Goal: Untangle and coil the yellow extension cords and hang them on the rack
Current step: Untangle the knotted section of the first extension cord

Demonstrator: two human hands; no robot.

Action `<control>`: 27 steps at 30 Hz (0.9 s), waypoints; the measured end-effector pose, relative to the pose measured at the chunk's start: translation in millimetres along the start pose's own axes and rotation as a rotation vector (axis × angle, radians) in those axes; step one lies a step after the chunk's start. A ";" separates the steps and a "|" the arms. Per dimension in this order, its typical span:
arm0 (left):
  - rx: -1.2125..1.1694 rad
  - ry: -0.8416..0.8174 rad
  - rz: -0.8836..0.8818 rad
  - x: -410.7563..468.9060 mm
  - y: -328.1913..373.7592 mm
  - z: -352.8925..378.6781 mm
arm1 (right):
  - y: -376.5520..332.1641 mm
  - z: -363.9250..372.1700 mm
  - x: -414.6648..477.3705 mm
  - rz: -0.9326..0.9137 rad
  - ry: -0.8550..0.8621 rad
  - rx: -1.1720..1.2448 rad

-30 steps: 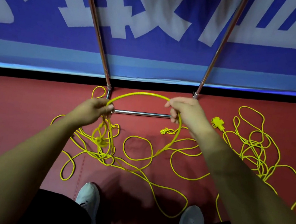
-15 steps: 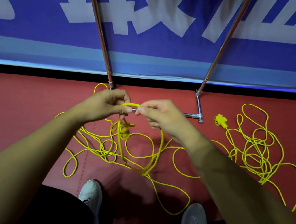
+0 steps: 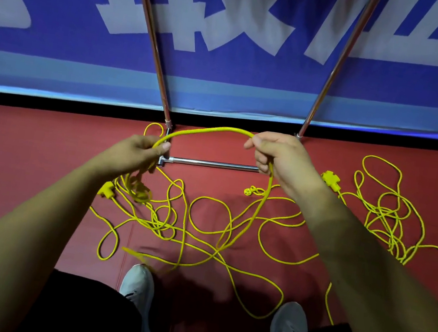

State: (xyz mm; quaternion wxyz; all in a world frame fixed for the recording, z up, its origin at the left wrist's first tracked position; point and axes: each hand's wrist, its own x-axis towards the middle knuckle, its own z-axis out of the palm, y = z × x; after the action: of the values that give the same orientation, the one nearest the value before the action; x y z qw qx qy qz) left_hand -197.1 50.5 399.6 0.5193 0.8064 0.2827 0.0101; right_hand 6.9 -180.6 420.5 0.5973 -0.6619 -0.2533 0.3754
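since half a second ago the hands, which had met in the middle, have drawn apart, and a fresh arch of yellow cord now spans between them. the left hand has its fingers curled round the cord and a few small gathered loops dangling under it (a plug shows just beside them, at their 9 o'clock). the right hand pinches the cord between thumb and curled fingers, and the line drops from it to the red floor.

by the look of it, coiling has barely begun. only that small bundle is gathered, and most of this cord sprawls in loose loops toward 6 o'clock, ahead of the shoes. a second tangle with its socket block lies untouched at 3 o'clock. nothing hangs on the visible part of the chrome rack at 12 o'clock, though its top is out of view.
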 end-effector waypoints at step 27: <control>-0.141 -0.360 0.041 -2.9 36.2 29.8 | 5.4 26.4 -8.6 -0.152 0.008 0.023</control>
State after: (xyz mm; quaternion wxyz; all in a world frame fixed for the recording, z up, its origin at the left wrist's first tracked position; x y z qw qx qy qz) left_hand -174.2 13.5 417.2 0.6166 0.7623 0.1674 -0.1039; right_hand -19.9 -172.3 416.8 0.6327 -0.6352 -0.2963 0.3292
